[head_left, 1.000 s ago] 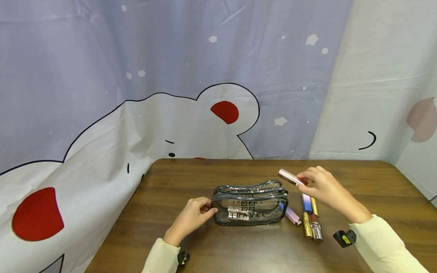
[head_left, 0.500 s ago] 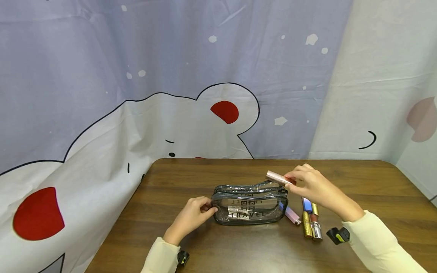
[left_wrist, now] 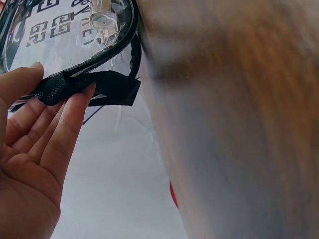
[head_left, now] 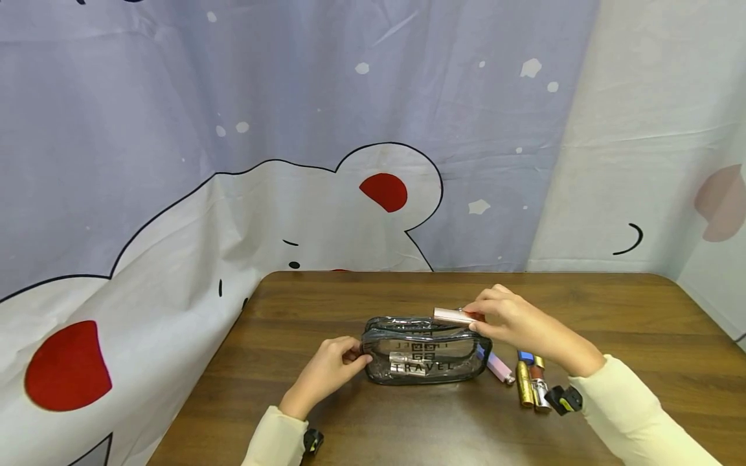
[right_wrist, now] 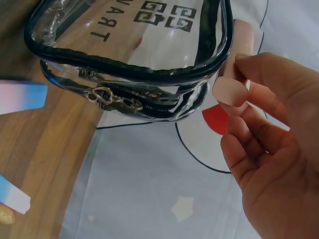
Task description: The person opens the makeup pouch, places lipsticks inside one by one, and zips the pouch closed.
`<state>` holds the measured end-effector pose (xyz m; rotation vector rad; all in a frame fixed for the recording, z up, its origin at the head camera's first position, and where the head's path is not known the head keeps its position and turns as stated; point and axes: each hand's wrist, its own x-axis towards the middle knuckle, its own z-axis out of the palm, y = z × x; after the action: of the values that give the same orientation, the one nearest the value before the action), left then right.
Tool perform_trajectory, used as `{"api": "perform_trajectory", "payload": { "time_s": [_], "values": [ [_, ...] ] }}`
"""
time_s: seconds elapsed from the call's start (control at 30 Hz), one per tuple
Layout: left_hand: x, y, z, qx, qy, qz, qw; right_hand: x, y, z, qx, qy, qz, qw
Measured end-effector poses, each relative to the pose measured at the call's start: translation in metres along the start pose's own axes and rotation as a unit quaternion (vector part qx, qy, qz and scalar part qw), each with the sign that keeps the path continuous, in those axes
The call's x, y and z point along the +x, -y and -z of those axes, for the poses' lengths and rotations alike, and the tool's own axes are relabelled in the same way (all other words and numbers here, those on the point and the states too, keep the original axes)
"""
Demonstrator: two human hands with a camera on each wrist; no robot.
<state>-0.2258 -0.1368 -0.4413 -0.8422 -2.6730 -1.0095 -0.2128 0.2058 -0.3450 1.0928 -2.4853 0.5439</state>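
Observation:
A clear pouch [head_left: 437, 369] with black edging and the word TRAVEL stands on the table, with silvery tubes [head_left: 406, 369] visible inside it. My left hand [head_left: 329, 372] pinches its left end. In the left wrist view, the thumb and fingers of that hand [left_wrist: 37, 154] hold the black fabric tab [left_wrist: 112, 87]. Over the right part of the pouch's top, my right hand [head_left: 506, 318] pinches a pink lipstick tube [head_left: 450, 316], which lies nearly level. A zipper pull [right_wrist: 107, 95] hangs at the pouch's end in the right wrist view.
Right of the pouch, a pink-and-blue tube [head_left: 498, 367] lies near its corner. Farther right are a gold tube [head_left: 524, 385], a silver-and-red lipstick [head_left: 540, 391] and a blue-ended tube [head_left: 526, 356]. A printed curtain [head_left: 495, 129] hangs behind the wooden table [head_left: 431, 427].
My right hand has carried the pink lipstick tube left and slightly down, from above the loose tubes to the pouch's top. The tube has turned closer to level. My left hand stays put.

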Motion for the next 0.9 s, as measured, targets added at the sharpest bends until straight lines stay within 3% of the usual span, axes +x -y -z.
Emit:
{"api": "perform_trajectory", "payload": {
  "time_s": [0.33,0.9],
  "values": [
    [0.0000,0.0009,-0.0005,0.002,0.003,0.004,1.0000,0.0068,0.0035,-0.0041,0.005,0.010,0.036,0.999],
    [-0.0006,-0.0003,0.0002,0.000,0.000,0.000,1.0000,0.0099,0.0039,-0.0063,0.012,0.032,0.054,0.998]
  ]
}}
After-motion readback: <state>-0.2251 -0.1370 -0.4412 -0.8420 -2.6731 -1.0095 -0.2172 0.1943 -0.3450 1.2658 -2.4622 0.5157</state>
